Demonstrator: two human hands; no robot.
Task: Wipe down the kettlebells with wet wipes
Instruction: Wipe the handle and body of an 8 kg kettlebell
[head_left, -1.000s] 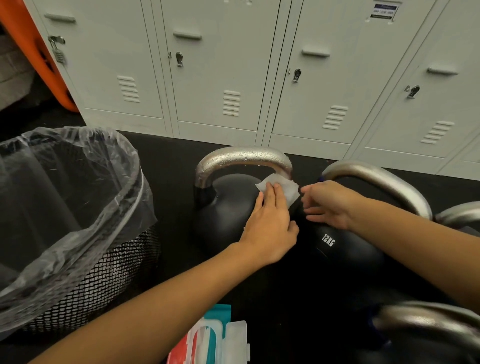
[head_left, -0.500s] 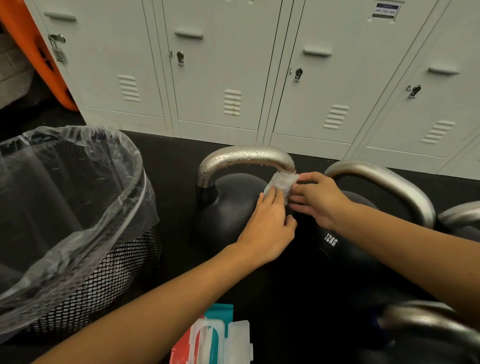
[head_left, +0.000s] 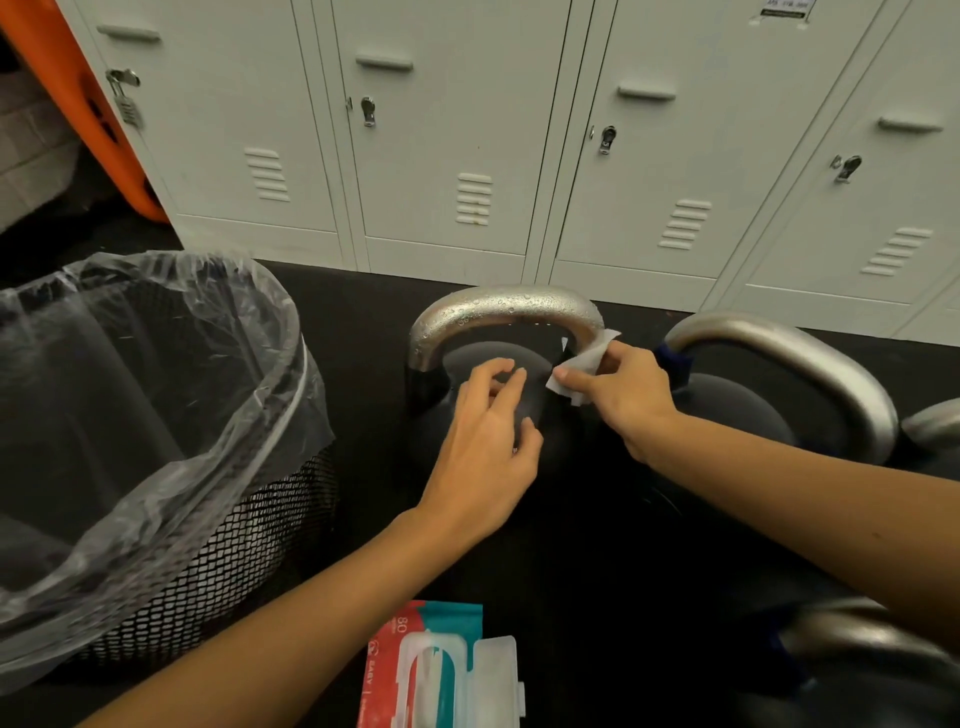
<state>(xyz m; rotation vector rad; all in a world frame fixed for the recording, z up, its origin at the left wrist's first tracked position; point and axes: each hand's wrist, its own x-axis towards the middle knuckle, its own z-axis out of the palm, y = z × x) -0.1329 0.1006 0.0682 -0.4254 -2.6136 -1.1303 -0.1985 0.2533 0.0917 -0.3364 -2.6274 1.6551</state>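
The white wet wipe (head_left: 582, 371) has been passed over and is now pinched by the right hand (head_left: 626, 395) against the silver, droplet-beaded handle (head_left: 504, 312) of the black kettlebell (head_left: 467, 374). The left hand (head_left: 483, 441) (fingers loose, nothing held) hovers just beside it. Handle wiping is judged imminent.

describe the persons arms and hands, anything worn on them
Both forearms are bare as far as the frame shows: no sleeves, gloves, watch or bracelets visible. The left hand and right hand show no rings on the fingers in view. Nails look short and unpainted.
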